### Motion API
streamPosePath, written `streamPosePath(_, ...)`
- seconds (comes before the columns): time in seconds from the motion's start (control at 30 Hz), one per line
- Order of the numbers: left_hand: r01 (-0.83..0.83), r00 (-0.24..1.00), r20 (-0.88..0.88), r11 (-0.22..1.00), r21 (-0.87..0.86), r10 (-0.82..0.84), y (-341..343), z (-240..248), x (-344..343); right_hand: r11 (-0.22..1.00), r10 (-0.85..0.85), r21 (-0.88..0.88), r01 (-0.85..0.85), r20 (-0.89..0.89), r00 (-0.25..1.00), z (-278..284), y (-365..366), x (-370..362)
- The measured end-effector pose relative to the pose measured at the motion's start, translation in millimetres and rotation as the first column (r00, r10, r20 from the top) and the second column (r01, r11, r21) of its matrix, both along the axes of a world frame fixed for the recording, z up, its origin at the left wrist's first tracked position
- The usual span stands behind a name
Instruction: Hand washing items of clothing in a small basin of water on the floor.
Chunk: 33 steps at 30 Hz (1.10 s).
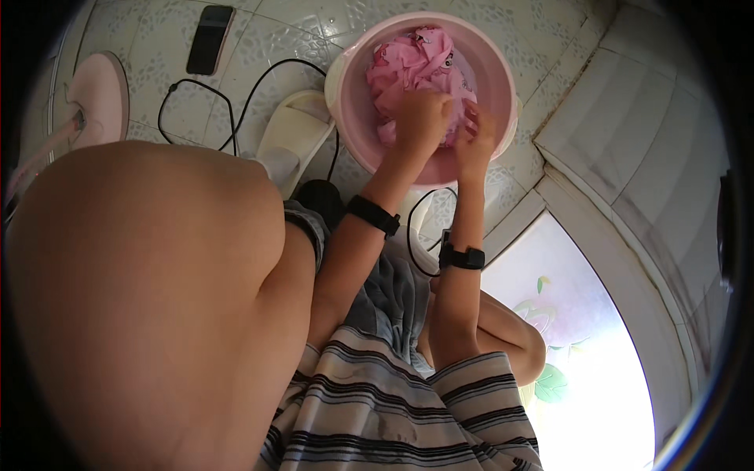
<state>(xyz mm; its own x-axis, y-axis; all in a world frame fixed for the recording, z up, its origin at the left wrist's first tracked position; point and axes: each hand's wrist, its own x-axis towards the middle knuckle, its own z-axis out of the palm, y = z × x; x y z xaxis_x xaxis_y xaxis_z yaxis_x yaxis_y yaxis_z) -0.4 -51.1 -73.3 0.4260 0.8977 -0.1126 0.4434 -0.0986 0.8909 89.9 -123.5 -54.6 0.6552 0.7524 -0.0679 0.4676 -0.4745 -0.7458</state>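
Tiled floor [267, 35]; cloth [416, 71] beneath hands [424, 118] [477, 141]

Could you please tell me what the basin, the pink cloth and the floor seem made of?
Basin: probably plastic, judging by its smooth, moulded rim and soft sheen.
Pink cloth: printed fabric, matte and bunched in soft folds; the fibre can't be told.
Floor: likely glazed ceramic tile, given its joint lines and glossy reflections.

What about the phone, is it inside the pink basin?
No, the phone lies on the tiled floor, outside the pink basin.
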Motion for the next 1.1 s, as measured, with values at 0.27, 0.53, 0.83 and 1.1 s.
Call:
streamPosePath(0.27,0.043,0.924,0.381,0.997,-0.059,-0.018,8,63,29,0.993,0.038,-0.12,-0.005,0.268,0.963,-10,-8,-1)
streamPosePath(0.53,0.207,0.778,0.616,0.976,-0.066,-0.123,2,141,53,0.999,-0.033,-0.025,0.038,0.187,0.982,30,-2,9)
streamPosePath(0.83,0.218,0.614,0.788,0.969,-0.119,-0.041,8,164,53,0.999,-0.002,0.043,-0.001,0.063,0.998,52,27,-10)
streamPosePath(1.1,0.207,0.855,0.464,0.973,0.103,-0.231,-22,143,60,0.996,0.08,0.043,-0.081,0.022,0.997,58,38,-30)
